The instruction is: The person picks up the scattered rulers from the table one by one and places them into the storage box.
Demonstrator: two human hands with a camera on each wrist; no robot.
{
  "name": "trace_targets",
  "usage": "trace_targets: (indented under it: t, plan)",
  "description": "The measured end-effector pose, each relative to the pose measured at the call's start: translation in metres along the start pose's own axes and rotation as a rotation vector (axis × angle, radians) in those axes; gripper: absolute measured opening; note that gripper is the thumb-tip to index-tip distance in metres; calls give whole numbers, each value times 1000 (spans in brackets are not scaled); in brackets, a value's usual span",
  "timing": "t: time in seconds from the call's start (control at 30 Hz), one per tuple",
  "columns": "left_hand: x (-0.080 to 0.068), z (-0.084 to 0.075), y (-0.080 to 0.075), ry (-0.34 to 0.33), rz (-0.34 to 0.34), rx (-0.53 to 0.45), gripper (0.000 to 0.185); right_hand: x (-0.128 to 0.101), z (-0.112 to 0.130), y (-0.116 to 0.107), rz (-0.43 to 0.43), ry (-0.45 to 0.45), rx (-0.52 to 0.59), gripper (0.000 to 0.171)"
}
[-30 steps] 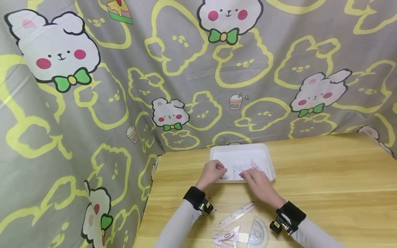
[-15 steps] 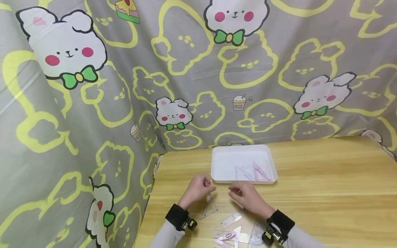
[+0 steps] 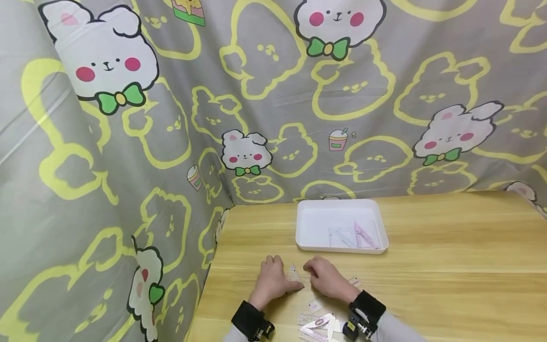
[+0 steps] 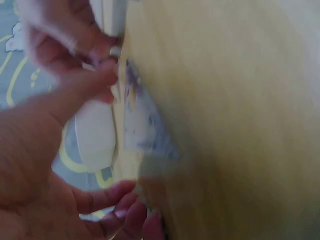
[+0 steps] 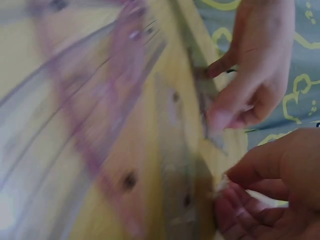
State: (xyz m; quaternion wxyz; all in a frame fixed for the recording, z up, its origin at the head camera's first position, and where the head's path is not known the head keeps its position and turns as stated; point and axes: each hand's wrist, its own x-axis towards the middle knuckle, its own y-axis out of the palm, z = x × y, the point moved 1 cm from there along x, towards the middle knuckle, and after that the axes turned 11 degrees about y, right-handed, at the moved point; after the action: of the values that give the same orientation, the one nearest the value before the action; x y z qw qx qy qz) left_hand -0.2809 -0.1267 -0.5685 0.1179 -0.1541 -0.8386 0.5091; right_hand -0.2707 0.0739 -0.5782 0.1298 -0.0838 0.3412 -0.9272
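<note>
Both hands are down on the wooden table [image 3: 427, 266], close together at its near left. The left hand [image 3: 270, 281] has its thumb and fingers on a small clear triangle ruler [image 3: 294, 275] lying flat between the 2 hands. The right hand [image 3: 326, 279] sits just right of it, fingers curled; I cannot tell whether it grips anything. Farther off, a white tray [image 3: 342, 247] holds 2 more clear set squares [image 3: 352, 236]. Several rulers [image 3: 318, 327] lie nearest, by the wrists.
</note>
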Motion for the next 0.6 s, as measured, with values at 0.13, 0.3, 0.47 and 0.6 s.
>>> trace_targets:
  t: [0.13, 0.3, 0.47, 0.6]
  plan:
    - [-2, 1, 7, 18, -38, -1, 63, 2, 7, 6, 38, 51, 37, 24]
    - [-1, 2, 5, 20, -33, -74, 52, 2, 12, 17, 15, 109, 43, 16]
    - [-4, 1, 1, 8, -13, -128, 51, 1, 15, 24, -13, 134, 30, 15]
    - [-4, -2, 2, -3, 2, -107, 56, 2, 17, 24, -29, 153, 54, 15]
